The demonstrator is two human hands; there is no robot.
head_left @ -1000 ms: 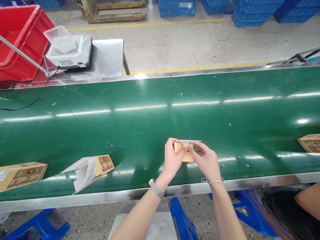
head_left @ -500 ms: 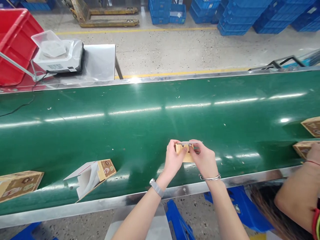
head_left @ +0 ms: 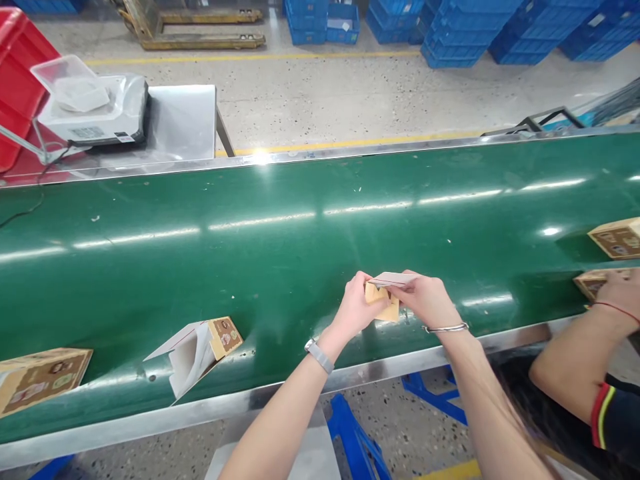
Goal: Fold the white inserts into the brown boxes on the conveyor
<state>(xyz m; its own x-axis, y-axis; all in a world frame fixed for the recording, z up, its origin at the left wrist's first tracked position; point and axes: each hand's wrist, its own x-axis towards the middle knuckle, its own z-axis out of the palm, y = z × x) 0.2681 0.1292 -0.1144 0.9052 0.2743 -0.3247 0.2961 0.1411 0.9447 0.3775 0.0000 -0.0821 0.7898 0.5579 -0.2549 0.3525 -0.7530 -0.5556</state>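
A small tan cardboard box (head_left: 389,312) with a raised whitish flap is between my two hands, over the near side of the green conveyor belt (head_left: 300,260). My left hand (head_left: 359,303) is closed around the box's left side, thumb across its front. On the other side, my right hand (head_left: 424,299) pinches the flap near its right end. Fingers cover much of the box. To the left lies another carton (head_left: 227,335), brown and tan, its white-lined end gaping with flaps up. A further brown carton (head_left: 55,377) lies at the far left.
At the right, a co-worker's hand (head_left: 620,293) rests on a brown carton (head_left: 587,283), with another carton (head_left: 620,240) behind it. Beyond the belt's metal edge are a white scale (head_left: 95,110), a red bin (head_left: 23,73) and stacked blue crates (head_left: 465,33).
The box has turned in my hands, and its flap now shows its pale face instead of a thin edge. My right hand has shifted right along the flap. The view has moved slightly.
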